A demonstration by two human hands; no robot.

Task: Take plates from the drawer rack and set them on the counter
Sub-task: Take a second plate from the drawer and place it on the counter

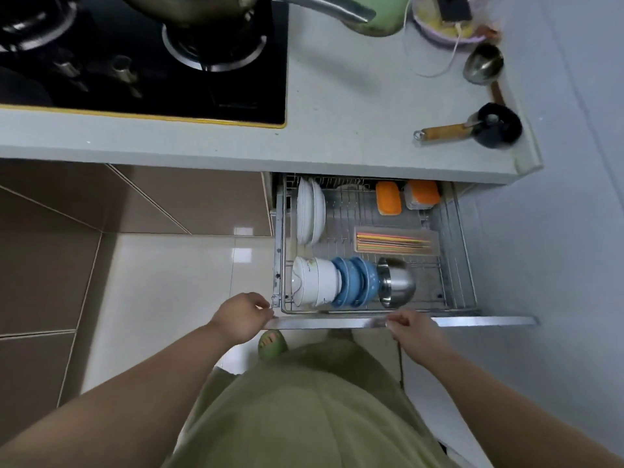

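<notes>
At the near edge of the open drawer, both hands rest on the drawer front, a strip of bright metal. The left hand curls closed over its left end; the right hand pinches the rim further right, fingers folded around it. Neither holds a plate yet.

Just beyond the front sits the wire drawer rack. In its nearest row, white bowls, blue bowls and a steel bowl lie nested on their sides. Behind them to the right lies a tray of chopsticks.

The plates stand on edge in the back-left slots of the rack, white, leaning close together, apparently two or three. They are likely glazed ceramic: stiff, fairly heavy for their size, slippery if damp, and liable to chip against the wire or each other. The best hold is probably the upper rim, thumb on one face and fingers on the other, lifting straight up out of the slot before tilting flat.

Further back sit two orange-topped containers. Above the drawer, the pale desk offers bare space between the black hob and a brush at the right.
</notes>
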